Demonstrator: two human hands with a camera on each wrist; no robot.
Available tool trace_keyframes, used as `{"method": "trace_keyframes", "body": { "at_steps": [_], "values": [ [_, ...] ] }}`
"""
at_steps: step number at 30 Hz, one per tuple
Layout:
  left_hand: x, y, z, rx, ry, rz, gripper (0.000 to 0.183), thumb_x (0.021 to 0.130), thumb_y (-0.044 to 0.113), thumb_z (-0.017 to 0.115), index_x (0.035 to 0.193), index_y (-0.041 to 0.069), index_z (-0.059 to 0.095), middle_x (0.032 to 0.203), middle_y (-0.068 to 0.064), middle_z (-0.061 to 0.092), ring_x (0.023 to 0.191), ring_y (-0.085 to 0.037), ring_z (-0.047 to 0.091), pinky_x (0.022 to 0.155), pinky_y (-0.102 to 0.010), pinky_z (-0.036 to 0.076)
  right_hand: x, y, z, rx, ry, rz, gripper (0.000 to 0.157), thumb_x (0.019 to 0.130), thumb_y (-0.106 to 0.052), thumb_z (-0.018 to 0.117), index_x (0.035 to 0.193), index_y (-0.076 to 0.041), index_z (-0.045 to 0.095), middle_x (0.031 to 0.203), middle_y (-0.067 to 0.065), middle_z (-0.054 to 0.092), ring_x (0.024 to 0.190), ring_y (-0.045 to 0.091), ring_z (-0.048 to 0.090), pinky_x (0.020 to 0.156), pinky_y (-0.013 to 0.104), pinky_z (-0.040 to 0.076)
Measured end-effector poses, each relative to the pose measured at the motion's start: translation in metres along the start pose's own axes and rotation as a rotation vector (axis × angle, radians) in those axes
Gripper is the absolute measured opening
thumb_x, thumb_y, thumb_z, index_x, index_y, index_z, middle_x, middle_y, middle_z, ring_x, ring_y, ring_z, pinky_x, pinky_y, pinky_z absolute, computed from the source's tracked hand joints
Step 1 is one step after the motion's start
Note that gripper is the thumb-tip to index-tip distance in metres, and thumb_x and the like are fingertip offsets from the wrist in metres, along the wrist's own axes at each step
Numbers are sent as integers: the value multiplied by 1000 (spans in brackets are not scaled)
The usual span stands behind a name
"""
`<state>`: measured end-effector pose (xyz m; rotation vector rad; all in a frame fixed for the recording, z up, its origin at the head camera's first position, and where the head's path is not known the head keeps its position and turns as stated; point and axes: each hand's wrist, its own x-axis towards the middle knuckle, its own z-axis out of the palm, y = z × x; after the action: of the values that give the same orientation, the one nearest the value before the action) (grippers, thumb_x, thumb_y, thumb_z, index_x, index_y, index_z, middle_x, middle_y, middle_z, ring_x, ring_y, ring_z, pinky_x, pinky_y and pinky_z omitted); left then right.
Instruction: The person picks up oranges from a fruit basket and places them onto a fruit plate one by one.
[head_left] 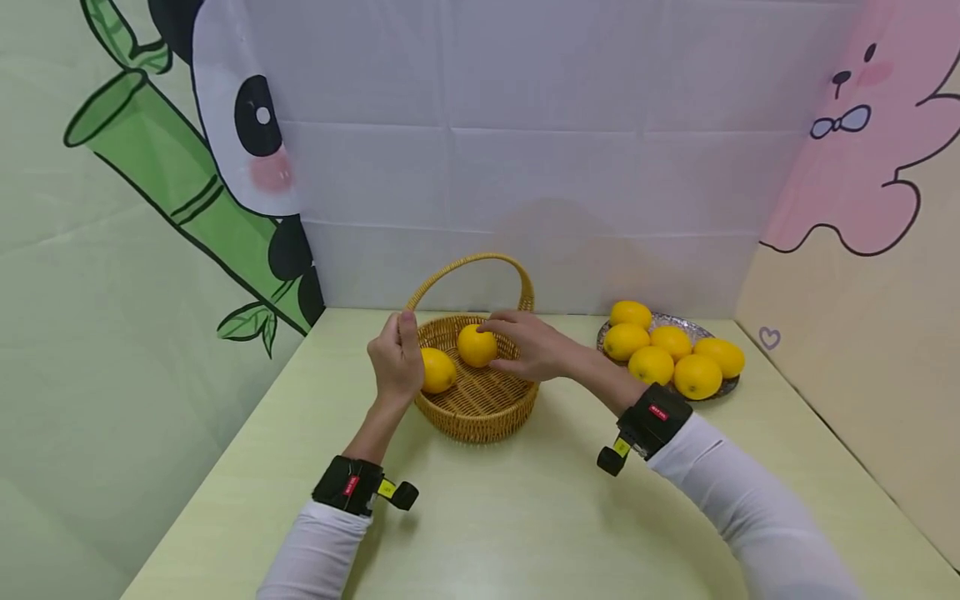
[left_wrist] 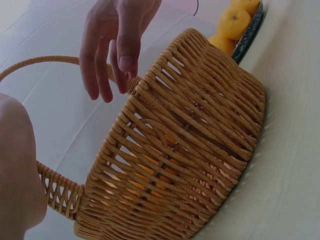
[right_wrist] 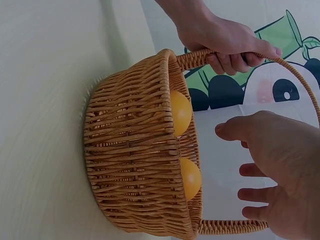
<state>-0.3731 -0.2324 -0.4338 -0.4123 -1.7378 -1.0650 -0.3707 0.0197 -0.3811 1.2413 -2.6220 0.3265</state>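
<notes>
My left hand [head_left: 396,358] grips the handle [head_left: 468,260] of a woven wicker basket [head_left: 476,427] at its left side; in the right wrist view its fingers [right_wrist: 230,65] curl round the handle. Inside the basket lie two yellow lemons, one lemon [head_left: 438,371] by the left wall and another lemon [head_left: 477,347] farther back. Over the basket's right side is my right hand [head_left: 531,343], its fingers extended and apart. The right wrist view shows a gap between that hand [right_wrist: 285,165] and the lemons [right_wrist: 190,179], with nothing held.
To the right on the pale table [head_left: 525,517], a patterned silver plate [head_left: 682,323] carries several more lemons [head_left: 697,377]. Behind the table hangs a cloth backdrop [head_left: 525,167] with a panda and bamboo print. The side wall [head_left: 885,350] borders the table's right edge.
</notes>
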Motion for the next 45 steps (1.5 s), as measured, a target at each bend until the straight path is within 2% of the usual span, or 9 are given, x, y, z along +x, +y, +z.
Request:
{"method": "trace_keyframes", "body": {
  "at_steps": [9,21,31,38,45],
  "values": [
    [1,3,0,-10,18,9,57,112,40,37,66,7,37,53,-3,29,43,-15,22,41,-24,14,24,0,9,-10,-52,43,58,96,-29,71,149,-12,55,148,13,51,133,28,45,111,48,40],
    [1,1,-3,-5,-14,-11,61,112,48,32,67,7,37,53,-3,29,43,-17,23,41,-24,15,47,-1,19,-14,-124,147,60,98,-34,70,153,-19,50,157,10,42,141,27,38,115,46,36],
    [4,1,-8,-11,5,-11,59,112,41,37,67,4,38,54,-3,28,45,-15,22,42,-24,15,61,4,39,10,-179,181,63,98,-31,70,154,-13,49,156,14,40,135,28,43,110,46,41],
    [3,1,-9,-5,-13,-17,59,112,45,33,67,7,37,54,-2,29,44,-16,23,42,-24,15,69,6,53,-21,-227,219,69,98,-30,71,158,-15,43,166,18,21,147,34,28,115,49,35],
    [3,0,-9,-5,-10,-9,58,113,42,34,67,7,36,54,-2,29,44,-15,22,42,-24,15,76,1,64,-138,-316,237,70,98,-36,70,160,-20,41,168,15,17,149,36,20,115,51,35]
  ]
}}
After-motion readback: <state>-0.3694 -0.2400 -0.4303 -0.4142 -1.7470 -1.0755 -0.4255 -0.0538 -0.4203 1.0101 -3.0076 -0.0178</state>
